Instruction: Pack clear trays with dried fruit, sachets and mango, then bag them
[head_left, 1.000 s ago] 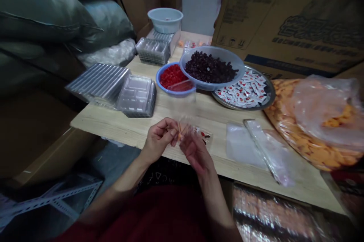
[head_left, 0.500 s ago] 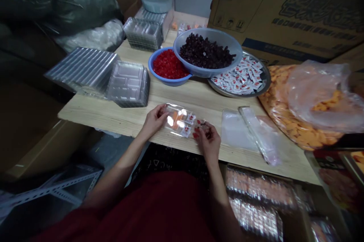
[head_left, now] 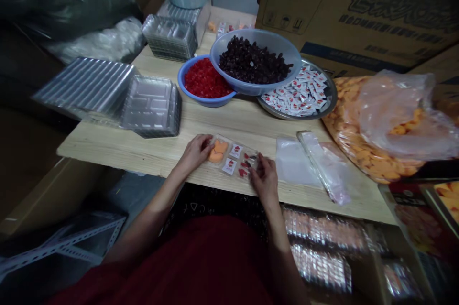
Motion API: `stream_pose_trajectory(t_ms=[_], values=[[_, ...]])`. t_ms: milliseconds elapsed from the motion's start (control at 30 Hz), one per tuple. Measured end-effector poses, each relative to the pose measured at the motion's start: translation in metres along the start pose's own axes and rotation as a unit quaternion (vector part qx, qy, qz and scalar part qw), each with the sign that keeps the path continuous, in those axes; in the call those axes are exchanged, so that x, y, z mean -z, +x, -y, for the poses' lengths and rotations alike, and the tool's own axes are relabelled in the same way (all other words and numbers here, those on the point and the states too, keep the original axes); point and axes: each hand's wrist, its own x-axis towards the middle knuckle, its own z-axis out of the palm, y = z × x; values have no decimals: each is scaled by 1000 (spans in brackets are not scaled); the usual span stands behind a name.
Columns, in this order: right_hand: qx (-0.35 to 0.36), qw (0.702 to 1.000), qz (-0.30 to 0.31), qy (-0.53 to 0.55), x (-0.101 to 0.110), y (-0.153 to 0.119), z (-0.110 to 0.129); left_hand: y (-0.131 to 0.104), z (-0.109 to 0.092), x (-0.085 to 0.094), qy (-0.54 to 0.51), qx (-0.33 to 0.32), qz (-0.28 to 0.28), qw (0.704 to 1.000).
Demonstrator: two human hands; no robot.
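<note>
A clear plastic compartment tray (head_left: pixel 227 156) lies nearly flat near the front of the wooden table, with one of my hands at each end. My left hand (head_left: pixel 195 154) pinches its left end, beside orange pieces (head_left: pixel 218 150). At the right end, the fingers of my right hand (head_left: pixel 265 176) are closed on the edge. Two small white printed sachets (head_left: pixel 229 166) sit in the middle compartments. Red and dark pieces (head_left: pixel 244 165) fill the right compartments, partly covered by my right fingers.
Behind the tray stand a blue bowl of red pieces (head_left: pixel 204 80), a bowl of dark pieces (head_left: pixel 251 63) and a metal bowl of sachets (head_left: pixel 301 94). Stacked trays (head_left: pixel 150 104) are at left. Plastic bags (head_left: pixel 294 161) and a large bag of orange pieces (head_left: pixel 344 114) lie right.
The tray has come down flatter, and the glare over it has gone, so its contents show clearly. Both hands stay at its ends. The whole view has shifted slightly.
</note>
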Motion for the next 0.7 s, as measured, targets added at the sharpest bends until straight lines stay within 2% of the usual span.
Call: stream_pose_trajectory(t_ms=[67,233,367,433,500,600,700], values=[[9,1000,17,-2,-2,-3,2,-8,0,4,19,-4,-2,1000],[-6,1000,7,5,-7,2,8,-18,0,10,17,1,-4,1000],[-55,995,10,77,-6,4,8,-27,-1,8,-53,15,5,998],[-94,985,17,144,-5,1,8,-34,-1,5,-129,46,3,991],[-129,968,15,217,-2,-3,10,-41,-3,0,-242,87,9,966],[-182,927,15,327,3,-9,19,-49,-13,-6,-407,140,13,903],[-233,888,0,397,11,-11,32,-53,-30,-5,-506,179,12,844]])
